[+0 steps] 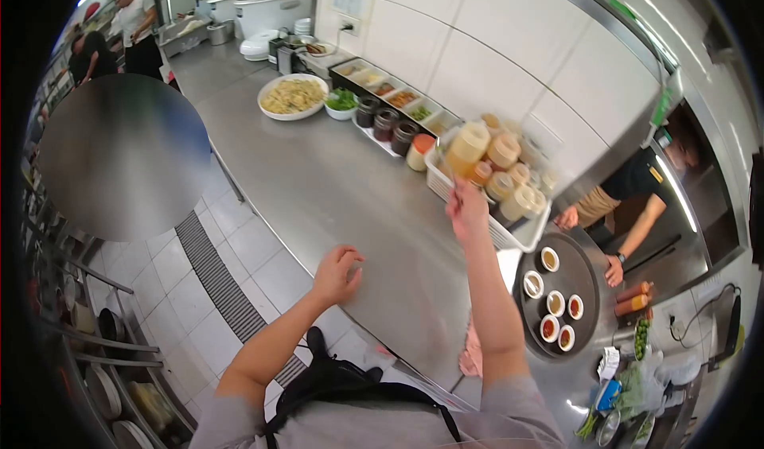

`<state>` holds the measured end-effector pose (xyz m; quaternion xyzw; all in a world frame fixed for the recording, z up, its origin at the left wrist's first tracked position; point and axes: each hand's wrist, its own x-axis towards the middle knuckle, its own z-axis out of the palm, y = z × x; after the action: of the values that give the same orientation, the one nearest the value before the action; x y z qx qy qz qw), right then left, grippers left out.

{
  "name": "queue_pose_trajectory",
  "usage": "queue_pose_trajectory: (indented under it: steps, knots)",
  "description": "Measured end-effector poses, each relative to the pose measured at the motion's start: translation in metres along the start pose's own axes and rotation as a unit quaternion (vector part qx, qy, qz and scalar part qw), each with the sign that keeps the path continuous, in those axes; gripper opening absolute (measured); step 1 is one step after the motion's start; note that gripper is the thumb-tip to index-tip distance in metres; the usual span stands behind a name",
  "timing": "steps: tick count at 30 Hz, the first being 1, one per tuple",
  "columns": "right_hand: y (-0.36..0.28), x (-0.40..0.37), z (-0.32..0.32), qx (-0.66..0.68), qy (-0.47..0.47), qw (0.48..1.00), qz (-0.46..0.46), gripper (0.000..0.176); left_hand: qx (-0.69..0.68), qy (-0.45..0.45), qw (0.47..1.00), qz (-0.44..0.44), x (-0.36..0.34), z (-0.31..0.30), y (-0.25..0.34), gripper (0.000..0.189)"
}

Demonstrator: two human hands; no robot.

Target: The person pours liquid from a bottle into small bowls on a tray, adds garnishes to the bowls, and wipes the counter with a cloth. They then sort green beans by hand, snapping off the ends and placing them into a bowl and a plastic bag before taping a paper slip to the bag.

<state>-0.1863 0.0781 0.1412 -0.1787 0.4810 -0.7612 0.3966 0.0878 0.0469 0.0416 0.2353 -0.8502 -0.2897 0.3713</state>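
Note:
My right hand (468, 207) is closed at the near side of a white basket (509, 241) of sauce bottles; its fingers pinch something small and dark that I cannot make out. Behind the fingertips stands a yellowish squeeze bottle (467, 150). Over the front edge of the steel counter (350, 202), my left hand (338, 274) hovers with bent fingers apart and holds nothing. Left of the basket are a jar with an orange lid (420, 151) and several dark jars (384, 124).
A round dark tray (589, 266) with several small sauce cups is at the right; a co-worker's hand (614, 271) is beside it. Noodles in a white bowl (292, 97), green leaves (342, 99) and a row of ingredient tubs (400, 99) line the back. Other people stand far left.

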Motion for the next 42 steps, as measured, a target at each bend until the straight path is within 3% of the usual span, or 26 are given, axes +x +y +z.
queue_pose_trajectory:
  steps: [5, 6, 8, 10, 11, 12, 14, 15, 16, 17, 19, 21, 23, 24, 26, 27, 29, 31, 33, 35, 36, 37, 38, 39, 40, 42]
  knots:
    - [0.014, 0.173, 0.093, -0.317, 0.077, 0.943, -0.071, 0.016, 0.123, 0.024, 0.992, -0.007, 0.016, -0.019, -0.082, 0.014]
    - [0.016, 0.2, 0.101, -0.307, 0.083, 0.945, -0.074, 0.016, 0.123, 0.013, 0.992, 0.002, 0.017, -0.019, -0.086, 0.014]
    - [0.02, 0.251, 0.109, -0.505, 0.136, 0.852, -0.006, 0.018, 0.132, -0.014, 0.991, 0.028, 0.023, -0.018, -0.09, 0.014]
    - [0.007, 0.274, 0.102, -0.778, -0.055, 0.621, -0.078, 0.025, 0.092, -0.008, 0.996, 0.017, 0.022, -0.021, -0.088, 0.013]
    - [-0.002, 0.21, 0.129, -0.636, 0.103, 0.736, -0.208, 0.046, 0.086, -0.044, 0.995, 0.027, 0.025, -0.027, -0.092, 0.013]
    - [0.002, 0.207, 0.124, -0.549, 0.166, 0.784, -0.238, 0.06, 0.101, -0.043, 0.994, 0.027, 0.031, -0.027, -0.092, 0.014]
    - [0.017, 0.161, 0.109, -0.532, 0.148, 0.766, -0.33, 0.037, 0.08, -0.086, 0.992, 0.043, 0.019, -0.017, -0.085, 0.014]
    - [0.018, 0.114, 0.1, -0.493, 0.072, 0.827, -0.261, 0.021, 0.075, -0.075, 0.993, 0.048, 0.02, -0.018, -0.088, 0.016]
    - [0.036, 0.084, 0.076, -0.484, 0.004, 0.797, -0.361, 0.014, 0.072, -0.057, 0.994, 0.054, 0.026, -0.015, -0.089, 0.017]
    - [0.046, 0.039, 0.064, -0.526, 0.06, 0.782, -0.329, 0.015, 0.048, -0.078, 0.993, 0.077, 0.028, -0.013, -0.086, 0.017]
    - [0.067, -0.036, 0.02, -0.583, 0.11, 0.703, -0.393, 0.012, 0.037, -0.09, 0.994, 0.043, 0.024, -0.021, -0.083, 0.021]
    - [0.087, -0.105, -0.033, -0.634, 0.229, 0.665, -0.322, 0.01, 0.019, -0.106, 0.993, 0.044, 0.024, -0.025, -0.083, 0.021]
    - [0.074, -0.179, -0.058, -0.715, 0.366, 0.554, -0.22, 0.013, 0.003, -0.119, 0.992, 0.038, 0.022, -0.022, -0.086, 0.021]
    - [0.076, -0.207, -0.076, -0.714, 0.384, 0.545, -0.212, 0.013, -0.012, -0.128, 0.991, 0.02, 0.021, -0.022, -0.09, 0.02]
    - [0.089, -0.244, -0.111, -0.764, 0.501, 0.399, -0.075, 0.015, -0.033, -0.143, 0.989, 0.013, 0.019, -0.022, -0.092, 0.019]
    - [0.092, -0.252, -0.115, -0.76, 0.513, 0.393, -0.074, 0.015, -0.06, -0.153, 0.986, -0.007, 0.02, -0.024, -0.092, 0.019]
    - [0.097, -0.259, -0.117, -0.741, 0.448, 0.496, -0.065, 0.025, -0.102, -0.155, 0.983, -0.004, 0.02, -0.025, -0.098, 0.017]
    - [0.107, -0.257, -0.119, -0.765, 0.368, 0.516, -0.115, 0.027, -0.11, -0.163, 0.98, -0.023, 0.019, -0.027, -0.096, 0.016]
    - [0.115, -0.249, -0.107, -0.739, 0.312, 0.596, -0.026, 0.024, -0.11, -0.168, 0.978, -0.053, 0.018, -0.027, -0.093, 0.013]
    - [0.112, -0.242, -0.076, -0.748, 0.239, 0.614, -0.078, 0.021, -0.158, -0.164, 0.97, -0.088, 0.014, -0.025, -0.07, 0.013]
    - [0.079, -0.248, -0.038, -0.586, 0.233, 0.768, 0.112, 0.024, -0.203, -0.166, 0.957, -0.127, 0.011, -0.022, -0.058, 0.013]
    - [0.051, -0.256, -0.008, -0.374, 0.206, 0.856, 0.293, 0.027, -0.232, -0.234, 0.932, -0.152, 0.003, -0.016, -0.054, 0.017]
    - [0.088, -0.257, -0.022, -0.571, 0.121, 0.806, 0.097, 0.029, -0.318, -0.296, 0.869, -0.237, -0.003, -0.015, -0.019, 0.024]
    - [0.128, -0.262, -0.036, -0.719, 0.025, 0.687, -0.105, 0.031, -0.398, -0.353, 0.786, -0.316, -0.012, -0.016, 0.027, 0.031]
    - [0.125, -0.277, -0.025, -0.682, 0.02, 0.714, -0.156, 0.031, -0.4, -0.352, 0.787, -0.313, -0.024, -0.012, 0.068, 0.031]
    - [0.111, -0.316, -0.025, -0.642, 0.021, 0.738, -0.204, 0.031, -0.536, -0.445, 0.532, -0.481, -0.056, -0.001, 0.133, 0.04]
